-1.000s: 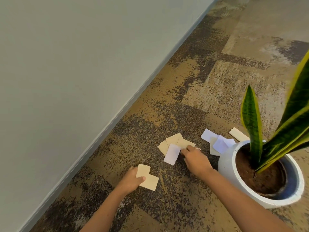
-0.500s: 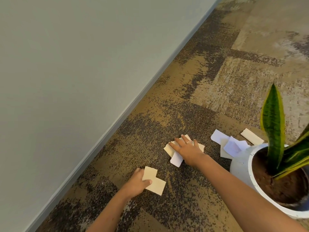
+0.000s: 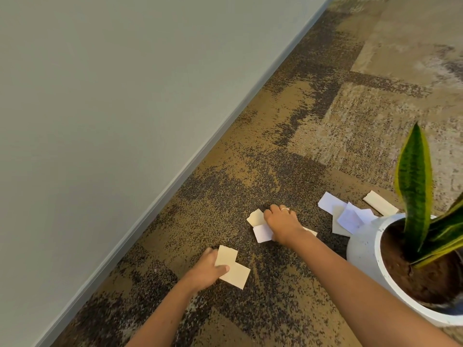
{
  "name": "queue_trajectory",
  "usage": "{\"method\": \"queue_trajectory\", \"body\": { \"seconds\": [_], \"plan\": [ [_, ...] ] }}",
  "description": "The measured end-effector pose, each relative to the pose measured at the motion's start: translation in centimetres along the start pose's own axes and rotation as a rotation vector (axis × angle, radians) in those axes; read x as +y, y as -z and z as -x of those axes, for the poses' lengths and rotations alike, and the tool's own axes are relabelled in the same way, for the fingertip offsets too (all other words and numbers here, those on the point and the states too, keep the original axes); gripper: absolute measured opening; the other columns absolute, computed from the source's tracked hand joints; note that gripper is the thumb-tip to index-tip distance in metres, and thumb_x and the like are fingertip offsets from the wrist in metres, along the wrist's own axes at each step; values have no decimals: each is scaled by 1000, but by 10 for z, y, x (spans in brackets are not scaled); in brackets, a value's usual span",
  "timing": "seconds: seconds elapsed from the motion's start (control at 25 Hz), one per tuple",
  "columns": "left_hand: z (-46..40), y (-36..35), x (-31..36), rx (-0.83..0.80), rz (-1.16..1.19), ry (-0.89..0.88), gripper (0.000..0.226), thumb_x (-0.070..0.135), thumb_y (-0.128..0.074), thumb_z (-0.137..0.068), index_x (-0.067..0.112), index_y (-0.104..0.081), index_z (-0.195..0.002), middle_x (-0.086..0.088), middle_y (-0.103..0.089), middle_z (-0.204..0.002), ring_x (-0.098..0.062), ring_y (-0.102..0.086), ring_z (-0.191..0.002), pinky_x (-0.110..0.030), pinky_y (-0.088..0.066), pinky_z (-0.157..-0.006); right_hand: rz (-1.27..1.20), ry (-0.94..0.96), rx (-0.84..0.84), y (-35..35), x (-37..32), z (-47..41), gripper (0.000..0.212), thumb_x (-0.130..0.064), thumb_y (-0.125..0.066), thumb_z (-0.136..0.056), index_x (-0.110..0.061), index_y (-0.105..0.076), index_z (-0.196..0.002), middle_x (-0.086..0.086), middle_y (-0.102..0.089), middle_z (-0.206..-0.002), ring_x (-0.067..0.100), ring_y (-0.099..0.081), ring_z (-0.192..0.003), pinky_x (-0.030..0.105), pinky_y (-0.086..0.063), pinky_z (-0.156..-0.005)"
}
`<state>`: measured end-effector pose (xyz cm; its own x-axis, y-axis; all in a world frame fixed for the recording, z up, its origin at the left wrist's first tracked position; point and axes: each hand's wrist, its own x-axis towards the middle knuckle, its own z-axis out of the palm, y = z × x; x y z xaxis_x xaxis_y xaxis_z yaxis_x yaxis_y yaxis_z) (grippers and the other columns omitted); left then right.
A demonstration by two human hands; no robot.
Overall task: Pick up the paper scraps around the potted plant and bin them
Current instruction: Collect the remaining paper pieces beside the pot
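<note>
Left hand [image 3: 205, 269] pinches two cream paper scraps [image 3: 231, 267]; right hand [image 3: 281, 225], fingers curled, gathers cream-and-white scrap pile [image 3: 259, 226] under its palm.

No text, label, brand, number or sign can be read anywhere in the head view. The white scraps [image 3: 350, 217] beside the pot [image 3: 360, 249] carry faint greyish marks that could be writing, but they are too small and blurred to make out. The cream scraps [image 3: 234, 270] under the left hand [image 3: 206, 270] and those under the right hand [image 3: 281, 224] look blank on the faces that show. The pot's white wall is plain, with only a few dark specks, and the wall [image 3: 100, 96] and the carpet [image 3: 275, 171] bear no lettering
</note>
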<state>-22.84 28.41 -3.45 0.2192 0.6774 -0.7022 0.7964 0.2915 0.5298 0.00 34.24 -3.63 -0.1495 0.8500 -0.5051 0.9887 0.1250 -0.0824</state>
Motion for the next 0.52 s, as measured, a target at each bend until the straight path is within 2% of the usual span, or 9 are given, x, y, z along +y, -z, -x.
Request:
{"method": "queue_trajectory", "body": {
  "seconds": [0.12, 0.24, 0.36, 0.44, 0.52],
  "plan": [
    [-1, 0, -2, -12, 4, 4, 38, 24, -49, -96, 12, -44, -131, 0, -39, -126, -15, -45, -116, -33, -37, -102, -37, -5, -37, 5, 7, 4, 37, -5, -62, -87, -2, -54, -122, 14, -43, -129, 36, -46, -121, 44, -46, -98],
    [0, -2, -3, -15, 24, 0, 36, 24, -48, -97, 12, -44, -131, 1, -38, -124, -15, -45, -116, -34, -37, -103, -103, -15, -4, 12, 12, 13, 29, -3, -59, -87, -4, -62, -116, 15, -59, -119, 33, -55, -114, 40, -49, -92],
    [5, -3, -1, -27, 35, 18, 35, 24, -45, -98, 10, -45, -130, -1, -36, -125, -18, -44, -121, -38, -34, -109, -395, -114, 152, 21, 13, 30, 17, -2, -59, -86, -5, -67, -100, 16, -67, -98, 31, -61, -97, 36, -48, -76],
    [8, -2, 5, -39, 39, 44, 37, 25, -45, -98, 10, -45, -132, -2, -34, -128, -19, -42, -122, -41, -31, -112, -620, -197, 290, 27, 12, 43, 6, -7, -61, -85, -8, -66, -89, 12, -61, -82, 26, -56, -81, 31, -38, -64],
    [11, -2, 14, -33, 109, 41, 38, 24, -46, -98, 12, -45, -134, -3, -33, -130, -18, -44, -119, -39, -34, -110, -826, -286, 387, 33, 10, 54, 9, -11, -63, -86, -5, -66, -93, 10, -59, -82, 23, -51, -76, 29, -34, -61]
  ]
}}
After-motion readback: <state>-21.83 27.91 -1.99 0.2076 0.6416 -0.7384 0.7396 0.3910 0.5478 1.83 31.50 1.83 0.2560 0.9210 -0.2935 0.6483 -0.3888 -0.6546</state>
